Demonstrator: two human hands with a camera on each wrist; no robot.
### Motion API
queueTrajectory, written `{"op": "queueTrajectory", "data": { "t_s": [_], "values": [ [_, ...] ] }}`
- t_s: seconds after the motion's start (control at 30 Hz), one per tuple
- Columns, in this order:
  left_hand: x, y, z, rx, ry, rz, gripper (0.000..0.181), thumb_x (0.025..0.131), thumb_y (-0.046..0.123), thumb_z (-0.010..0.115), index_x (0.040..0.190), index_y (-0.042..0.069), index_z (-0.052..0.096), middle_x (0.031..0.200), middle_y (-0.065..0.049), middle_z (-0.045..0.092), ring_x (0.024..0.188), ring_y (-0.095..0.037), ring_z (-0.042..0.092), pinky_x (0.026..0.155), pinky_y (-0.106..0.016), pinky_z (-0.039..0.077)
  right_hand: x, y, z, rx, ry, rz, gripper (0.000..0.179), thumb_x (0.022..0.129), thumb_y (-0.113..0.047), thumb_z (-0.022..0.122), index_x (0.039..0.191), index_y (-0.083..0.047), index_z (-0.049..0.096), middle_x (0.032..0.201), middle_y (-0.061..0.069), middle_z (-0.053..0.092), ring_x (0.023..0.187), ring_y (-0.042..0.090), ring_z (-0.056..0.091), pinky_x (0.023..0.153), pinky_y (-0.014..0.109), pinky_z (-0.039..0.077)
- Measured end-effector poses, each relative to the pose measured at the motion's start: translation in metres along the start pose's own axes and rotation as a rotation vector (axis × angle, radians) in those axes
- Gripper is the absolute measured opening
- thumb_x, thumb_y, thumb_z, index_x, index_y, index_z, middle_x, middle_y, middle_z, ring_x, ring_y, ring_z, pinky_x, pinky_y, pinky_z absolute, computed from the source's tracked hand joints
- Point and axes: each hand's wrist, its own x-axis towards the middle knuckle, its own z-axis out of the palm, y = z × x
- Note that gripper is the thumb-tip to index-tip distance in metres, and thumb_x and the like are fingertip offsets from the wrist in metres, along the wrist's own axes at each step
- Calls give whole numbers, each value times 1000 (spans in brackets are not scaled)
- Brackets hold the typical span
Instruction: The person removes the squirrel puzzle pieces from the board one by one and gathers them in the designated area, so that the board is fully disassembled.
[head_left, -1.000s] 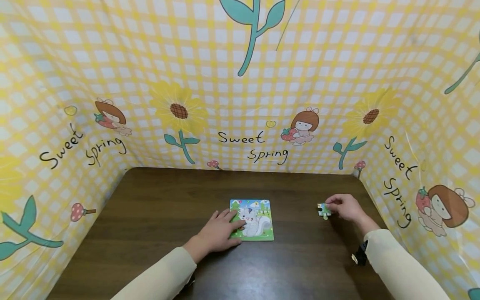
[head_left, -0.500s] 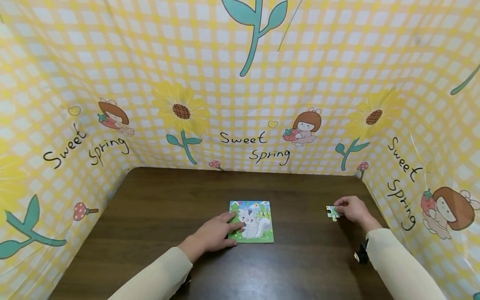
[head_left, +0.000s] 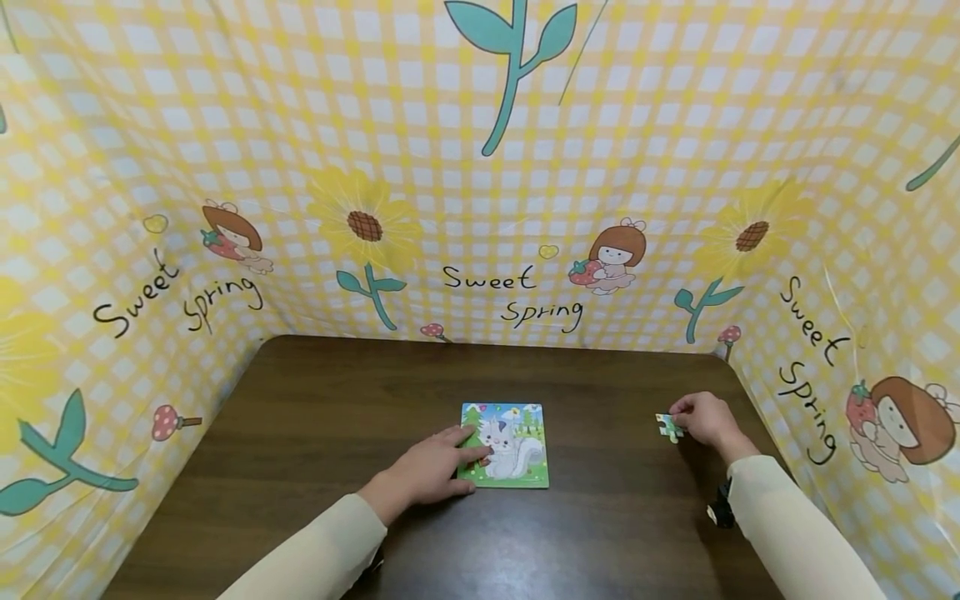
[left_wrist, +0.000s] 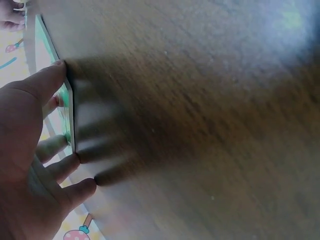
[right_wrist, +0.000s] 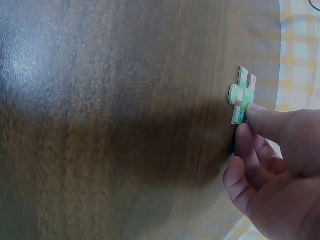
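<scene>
The left hand (head_left: 426, 468), loosely spread, rests on the puzzle's (head_left: 517, 454) left edge; over at right, the right hand (head_left: 708, 419) pinches a piece (head_left: 667, 427).

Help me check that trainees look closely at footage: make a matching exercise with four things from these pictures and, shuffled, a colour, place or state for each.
1. left hand
2. table
3. picture board
4. right hand

A. lies flat, printed with a pale, bushy-tailed animal
B. pinches a puzzle piece
C. touches the picture board
D. dark brown, wood-grained

Pairs: 1-C, 2-D, 3-A, 4-B
</scene>
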Motion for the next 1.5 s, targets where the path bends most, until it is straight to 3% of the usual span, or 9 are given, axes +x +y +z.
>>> {"op": "queueTrajectory", "data": {
  "t_s": [0.17,0.3,0.63,0.83,0.97,1.2,1.5],
  "values": [
    [1,0,3,13,1,7,61,96,47,70,152,31,53,163,-16,38,150,-37,37,115,-52,40,1,-2,0,7,-3,-1,15,96,-16,69,96,-3,76,90,9,72,81,23,61,74,38,49],
    [1,-1,3,15,-3,-2,61,96,48,69,153,32,52,164,-15,37,150,-37,36,116,-51,39,3,-17,1,40,16,-46,20,98,-21,68,101,-3,76,94,10,74,82,23,65,71,38,51],
    [2,-3,2,3,17,-4,60,96,45,71,152,30,53,163,-17,37,150,-40,35,115,-54,39,14,-113,21,182,-83,-212,27,99,-18,69,118,1,71,95,7,74,76,14,67,67,33,54],
    [3,-2,1,-4,6,-16,60,96,44,71,151,30,54,163,-17,38,150,-40,35,114,-56,40,15,-166,45,214,-140,-236,24,98,-19,70,117,-4,73,92,4,71,77,15,65,67,33,54],
    [3,-1,1,4,-8,-25,60,95,46,72,150,31,55,162,-17,39,150,-39,37,111,-59,42,16,-190,65,228,-171,-251,22,97,-17,72,115,-5,74,92,2,71,75,15,65,67,32,54],
    [4,1,0,1,-11,-30,60,95,46,72,151,31,55,162,-16,39,150,-39,36,110,-61,43,16,-213,91,196,-204,-295,19,96,-16,72,112,-6,75,97,2,70,82,15,61,73,34,53],
    [5,2,-1,8,-9,-22,60,94,45,73,150,33,56,161,-17,40,149,-39,37,110,-59,43,17,-220,105,156,-197,-294,20,94,-18,75,112,-9,76,100,0,71,89,14,62,85,39,54]
  ]
}}
